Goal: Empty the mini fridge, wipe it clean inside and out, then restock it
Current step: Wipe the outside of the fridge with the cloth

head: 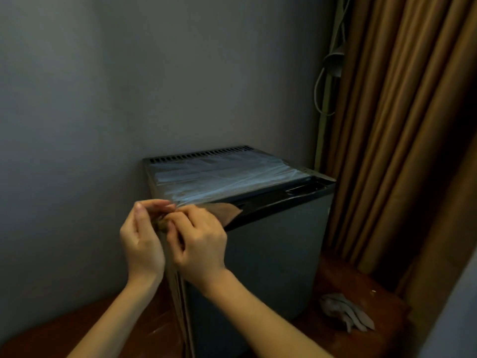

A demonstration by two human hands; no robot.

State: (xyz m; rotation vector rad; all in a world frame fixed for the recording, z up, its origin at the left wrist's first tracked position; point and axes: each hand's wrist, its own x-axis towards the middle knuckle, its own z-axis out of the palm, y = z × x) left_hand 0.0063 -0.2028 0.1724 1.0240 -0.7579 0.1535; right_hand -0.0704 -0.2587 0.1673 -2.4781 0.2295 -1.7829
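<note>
Tearing is my main worry from here: the plastic film (227,174) stretched over the top of the mini fridge (271,254) looks thin and creased. A sharp tug at one corner could, I judge, rip off a strip and leave the rest stuck down. A hard pull might also nudge the fridge, which stands on the wooden table (361,285) against the grey wall (103,99); its door looks closed, so I take it nothing is emptied yet. Both hands meet at the fridge's front-left top corner. My left hand (143,244) is raised, thumb and forefinger pressed together on the film's edge. The right hand (201,244) sits touching it, knuckles up, fingers curled and pinching the same bunched, brownish bit. Blur hides how much film each one holds. A crumpled cloth (346,315) lies on the table to the fridge's right, near the curtain (400,125).
</note>
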